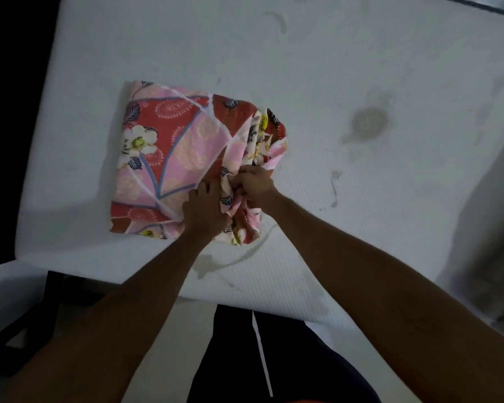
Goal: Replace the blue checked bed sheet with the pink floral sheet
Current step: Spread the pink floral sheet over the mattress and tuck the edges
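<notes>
The pink floral sheet [169, 152] lies folded in a thick square on the bare white mattress [332, 82], near its front left corner. Its right side is loose and bunched. My left hand [204, 207] rests on the sheet's near right part, with its fingertips tucked into the loose folds. My right hand [255, 187] grips a bunch of the loose edge beside it. The two hands are almost touching. No blue checked sheet is in view.
The mattress carries several stains, one dark patch [367, 120] at the right. A grey bundle of cloth [483, 228] lies at the right edge. A dark frame [21, 338] stands on the floor at the lower left. My legs [262, 359] are against the mattress's front edge.
</notes>
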{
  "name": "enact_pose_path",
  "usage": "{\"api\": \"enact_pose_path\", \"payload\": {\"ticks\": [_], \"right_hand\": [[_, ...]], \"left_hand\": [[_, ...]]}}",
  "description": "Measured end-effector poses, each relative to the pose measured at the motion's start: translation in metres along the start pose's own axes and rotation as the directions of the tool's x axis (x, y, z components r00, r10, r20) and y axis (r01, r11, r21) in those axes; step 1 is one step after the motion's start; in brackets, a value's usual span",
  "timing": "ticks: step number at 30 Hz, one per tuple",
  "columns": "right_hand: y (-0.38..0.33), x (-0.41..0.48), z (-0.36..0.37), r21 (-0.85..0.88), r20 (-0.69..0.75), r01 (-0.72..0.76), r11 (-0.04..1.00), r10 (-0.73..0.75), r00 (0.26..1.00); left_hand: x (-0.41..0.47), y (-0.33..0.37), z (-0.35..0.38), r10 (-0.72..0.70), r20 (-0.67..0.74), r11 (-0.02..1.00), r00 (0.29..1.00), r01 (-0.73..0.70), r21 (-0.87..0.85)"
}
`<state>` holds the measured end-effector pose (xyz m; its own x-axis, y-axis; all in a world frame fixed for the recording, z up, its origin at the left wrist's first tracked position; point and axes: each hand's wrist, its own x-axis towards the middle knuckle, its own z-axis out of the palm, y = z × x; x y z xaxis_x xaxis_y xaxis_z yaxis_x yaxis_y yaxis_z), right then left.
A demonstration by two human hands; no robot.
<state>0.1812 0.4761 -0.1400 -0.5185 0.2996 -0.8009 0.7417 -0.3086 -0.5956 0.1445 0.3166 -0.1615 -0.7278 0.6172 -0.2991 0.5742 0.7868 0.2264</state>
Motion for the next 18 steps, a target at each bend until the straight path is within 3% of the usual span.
{"api": "enact_pose_path", "payload": {"ticks": [2, 3, 5, 7, 9, 11, 12, 14, 16, 18], "right_hand": [[-0.003, -0.001, 0.002, 0.052, 0.060, -0.018, 0.998, 0.015, 0.998], [-0.004, 0.000, 0.004, 0.067, 0.062, -0.012, 0.998, 0.008, 0.998], [-0.007, 0.000, 0.011, 0.048, -0.010, 0.069, 0.996, -0.069, 0.998], [-0.012, -0.003, 0.015, 0.020, -0.118, 0.171, 0.985, -0.167, 0.979], [-0.023, -0.011, 0.016, 0.032, -0.169, 0.196, 0.980, -0.188, 0.967], [-0.031, -0.013, 0.018, -0.067, -0.180, 0.250, 0.966, -0.258, 0.949], [-0.035, -0.012, 0.021, -0.155, -0.188, 0.296, 0.943, -0.322, 0.928], [-0.039, -0.004, 0.026, -0.306, -0.230, 0.333, 0.892, -0.409, 0.883], [-0.049, 0.001, 0.029, -0.401, -0.284, 0.289, 0.870, -0.418, 0.863], [-0.061, 0.008, 0.024, -0.401, -0.309, 0.204, 0.893, -0.341, 0.888]], "left_hand": [[0.009, -0.006, -0.016, 0.065, 0.008, 0.980, 0.998, -0.062, -0.189], [0.010, -0.009, -0.027, 0.040, 0.037, 0.959, 0.998, -0.028, -0.282], [0.008, -0.015, -0.047, -0.088, 0.144, 0.887, 0.986, 0.143, -0.438], [0.007, -0.022, -0.060, -0.248, 0.205, 0.750, 0.947, 0.322, -0.578], [0.003, -0.029, -0.070, -0.372, 0.249, 0.628, 0.894, 0.440, -0.641], [-0.005, -0.039, -0.069, -0.406, 0.332, 0.502, 0.852, 0.511, -0.698], [-0.010, -0.042, -0.069, -0.383, 0.375, 0.480, 0.844, 0.529, -0.700], [-0.018, -0.049, -0.056, -0.342, 0.380, 0.538, 0.859, 0.511, -0.670], [-0.021, -0.045, -0.045, -0.320, 0.372, 0.552, 0.871, 0.491, -0.674], [-0.022, -0.024, -0.052, -0.318, 0.335, 0.563, 0.887, 0.461, -0.686]]}}
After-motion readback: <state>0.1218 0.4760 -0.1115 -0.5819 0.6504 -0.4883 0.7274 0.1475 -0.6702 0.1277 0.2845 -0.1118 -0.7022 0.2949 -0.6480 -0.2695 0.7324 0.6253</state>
